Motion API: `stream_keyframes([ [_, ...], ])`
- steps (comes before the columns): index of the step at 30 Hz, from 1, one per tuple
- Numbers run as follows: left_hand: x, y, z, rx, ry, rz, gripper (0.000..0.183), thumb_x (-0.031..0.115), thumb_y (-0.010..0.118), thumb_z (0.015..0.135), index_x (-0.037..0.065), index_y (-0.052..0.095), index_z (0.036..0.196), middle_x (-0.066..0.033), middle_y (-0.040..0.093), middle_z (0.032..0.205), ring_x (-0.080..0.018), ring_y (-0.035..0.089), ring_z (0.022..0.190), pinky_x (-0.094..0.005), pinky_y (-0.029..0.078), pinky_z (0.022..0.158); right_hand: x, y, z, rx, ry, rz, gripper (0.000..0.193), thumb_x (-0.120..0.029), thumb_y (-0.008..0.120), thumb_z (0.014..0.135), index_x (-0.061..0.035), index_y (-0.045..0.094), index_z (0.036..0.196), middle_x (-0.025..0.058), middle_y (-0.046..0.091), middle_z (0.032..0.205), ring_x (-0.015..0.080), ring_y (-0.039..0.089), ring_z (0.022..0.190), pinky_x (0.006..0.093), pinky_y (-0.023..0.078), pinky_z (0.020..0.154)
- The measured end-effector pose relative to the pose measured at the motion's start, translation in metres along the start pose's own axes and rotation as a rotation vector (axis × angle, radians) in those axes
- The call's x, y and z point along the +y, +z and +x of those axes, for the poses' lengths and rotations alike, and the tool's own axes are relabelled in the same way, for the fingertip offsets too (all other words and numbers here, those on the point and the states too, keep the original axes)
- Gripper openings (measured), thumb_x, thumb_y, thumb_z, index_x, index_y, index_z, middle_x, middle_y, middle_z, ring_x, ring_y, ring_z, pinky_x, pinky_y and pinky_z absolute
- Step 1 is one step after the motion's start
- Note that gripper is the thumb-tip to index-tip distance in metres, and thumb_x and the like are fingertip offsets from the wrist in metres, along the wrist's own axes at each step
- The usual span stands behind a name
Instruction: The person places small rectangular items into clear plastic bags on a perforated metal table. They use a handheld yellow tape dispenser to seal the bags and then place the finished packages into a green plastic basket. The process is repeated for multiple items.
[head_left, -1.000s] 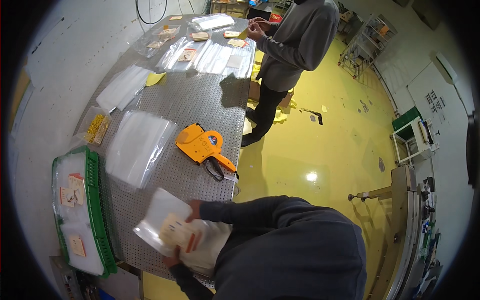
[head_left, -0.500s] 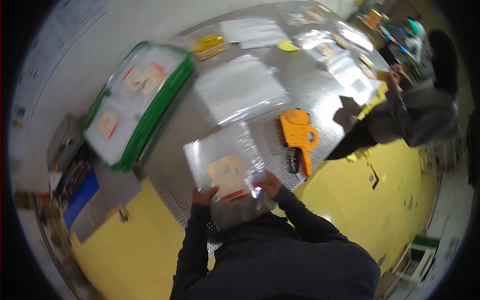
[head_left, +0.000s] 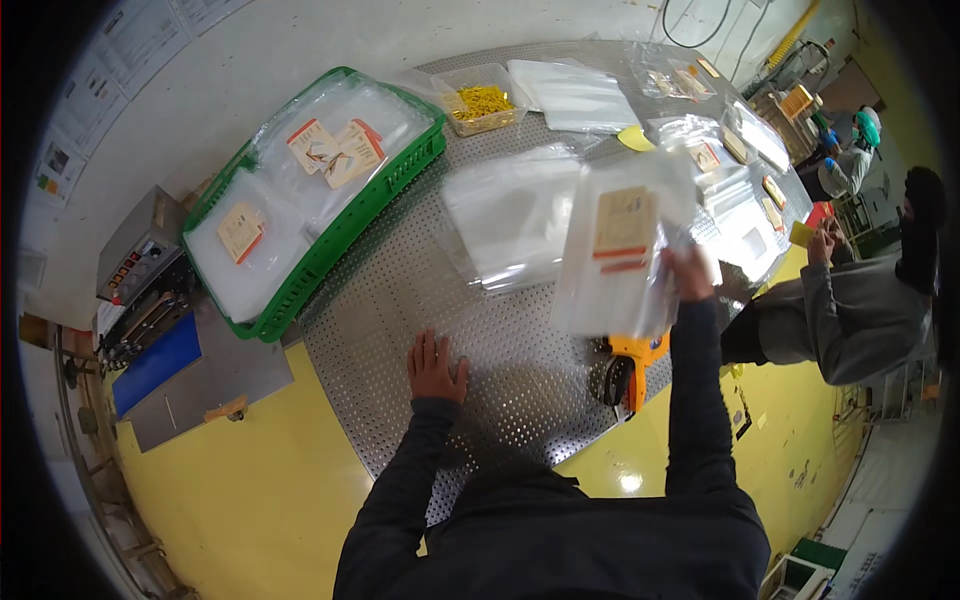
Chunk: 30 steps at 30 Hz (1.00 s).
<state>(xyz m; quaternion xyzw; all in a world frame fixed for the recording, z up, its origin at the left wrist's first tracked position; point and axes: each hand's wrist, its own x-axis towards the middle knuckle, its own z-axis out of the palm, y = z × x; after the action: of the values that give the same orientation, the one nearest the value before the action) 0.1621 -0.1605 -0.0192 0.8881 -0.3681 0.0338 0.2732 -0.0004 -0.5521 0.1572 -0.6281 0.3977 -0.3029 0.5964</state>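
Note:
My right hand (head_left: 690,272) grips the right edge of a clear plastic bag (head_left: 590,290), lifted over the right part of the table. Inside it shows a cream card (head_left: 625,222) with a red lower edge. The bag partly hides an orange handheld label gun (head_left: 638,350) lying at the table's near right edge. My left hand (head_left: 435,368) rests flat on the perforated metal table (head_left: 370,300), fingers spread, holding nothing. A stack of clear plastic bags (head_left: 510,215) lies beyond my hands, behind the lifted bag.
At left stands a green crate (head_left: 340,215) with bags and cards. Behind are a tub of yellow pieces (head_left: 485,105) and more clear bags (head_left: 575,95). A control box (head_left: 145,245) sits far left. Another person (head_left: 860,300) stands at right, holding a yellow card (head_left: 801,235).
The bag with the card has moved from between both hands to the right and farther away, in my right hand alone. My left hand has let go and lies on the table.

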Motion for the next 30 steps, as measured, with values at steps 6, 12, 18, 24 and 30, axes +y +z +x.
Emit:
stream_keyframes([
  [6, 0.005, -0.002, 0.004, -0.033, -0.021, 0.064, 0.050, 0.029, 0.066, 0.084, 0.004, 0.054, 0.126, -0.0218, 0.037, 0.148, -0.0400, 0.031, 0.140, -0.0556, 0.025, 0.112, -0.032, 0.029, 0.182, 0.101, -0.366, -0.047, 0.044, -0.017, 0.069, 0.085, -0.0015, 0.057, 0.125, 0.0037, 0.066, 0.095, 0.0130, 0.062, 0.080, 0.0280, 0.050, 0.071],
  [12, 0.011, -0.007, 0.007, -0.095, -0.032, 0.136, 0.054, 0.036, 0.064, 0.086, 0.004, 0.054, 0.128, -0.0221, 0.035, 0.149, -0.0400, 0.029, 0.141, -0.0547, 0.024, 0.113, -0.030, 0.007, 0.375, 0.338, -0.301, -0.327, 0.055, -0.034, 0.077, 0.080, 0.0056, 0.061, 0.114, 0.0127, 0.068, 0.100, 0.0238, 0.067, 0.085, 0.0362, 0.054, 0.077],
  [18, 0.018, -0.012, 0.011, -0.153, -0.068, 0.153, 0.054, 0.038, 0.062, 0.087, 0.003, 0.053, 0.129, -0.0220, 0.033, 0.151, -0.0394, 0.026, 0.143, -0.0548, 0.021, 0.114, 0.053, 0.037, 0.377, 0.540, -0.434, -1.012, 0.056, -0.040, 0.079, 0.076, 0.0015, 0.066, 0.112, 0.0198, 0.066, 0.115, 0.0277, 0.059, 0.112, 0.0365, 0.046, 0.098],
  [24, 0.021, -0.013, 0.010, -0.169, -0.102, 0.124, 0.060, 0.036, 0.062, 0.087, 0.001, 0.048, 0.134, -0.0256, 0.034, 0.149, -0.0426, 0.028, 0.141, -0.0574, 0.021, 0.114, 0.055, 0.193, 0.269, 0.000, -0.407, -0.327, 0.022, -0.017, 0.074, 0.084, 0.0012, 0.071, 0.096, 0.0102, 0.072, 0.084, 0.0154, 0.069, 0.080, 0.0271, 0.053, 0.073],
  [30, 0.018, -0.012, 0.010, -0.095, -0.062, 0.117, 0.057, 0.037, 0.062, 0.088, 0.001, 0.051, 0.131, -0.0246, 0.034, 0.149, -0.0413, 0.030, 0.140, -0.0578, 0.025, 0.113, 0.020, 0.405, 0.189, -0.516, -0.621, -0.248, 0.027, -0.028, 0.072, 0.081, -0.0038, 0.073, 0.092, 0.0113, 0.073, 0.091, 0.0248, 0.070, 0.087, 0.0340, 0.053, 0.081],
])
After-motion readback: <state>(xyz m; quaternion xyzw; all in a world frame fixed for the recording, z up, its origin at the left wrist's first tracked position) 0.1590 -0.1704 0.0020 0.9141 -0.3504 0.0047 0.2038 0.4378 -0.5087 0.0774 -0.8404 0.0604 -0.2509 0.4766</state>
